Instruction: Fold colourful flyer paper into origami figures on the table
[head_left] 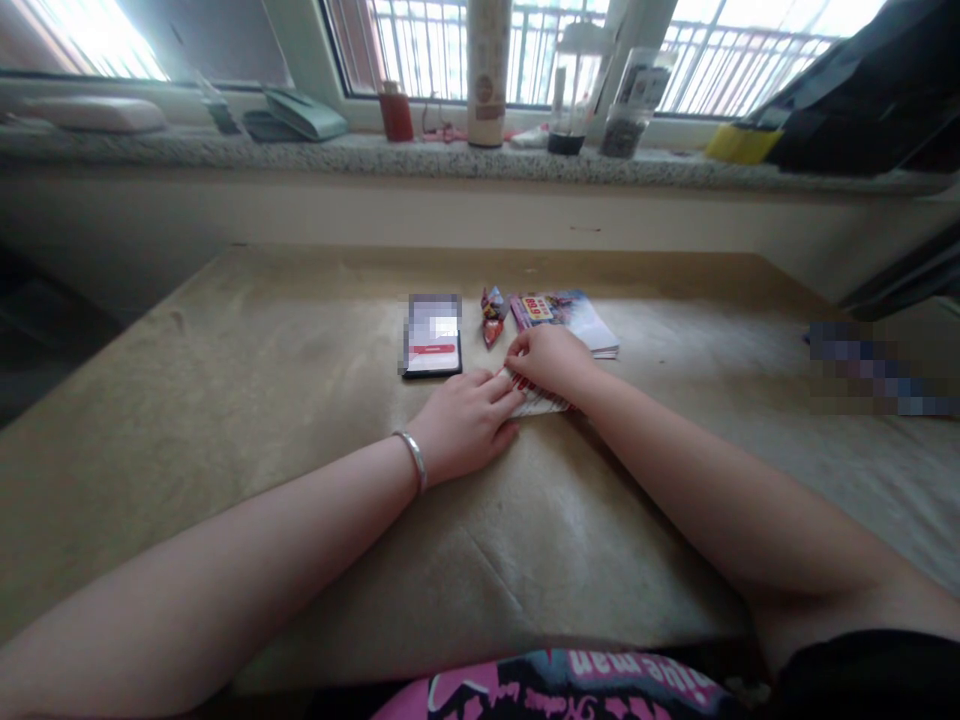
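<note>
My left hand [463,420], with a silver bangle on the wrist, lies on the table with its fingers pressed onto a small folded piece of printed paper [538,400]. My right hand [549,360] curls over the same paper from the far side, fingertips pinching its edge. Just beyond the hands lie a phone [433,336] with a lit screen, a small folded paper figure [492,315] in red and blue, and a stack of colourful printed sheets [566,316].
The table [300,400] is covered with a tan cloth. Behind it runs a stone windowsill [450,158] with a tall bottle [488,70], a red cup [395,112], jars and a glasses case. A dark bag [855,100] sits at the right.
</note>
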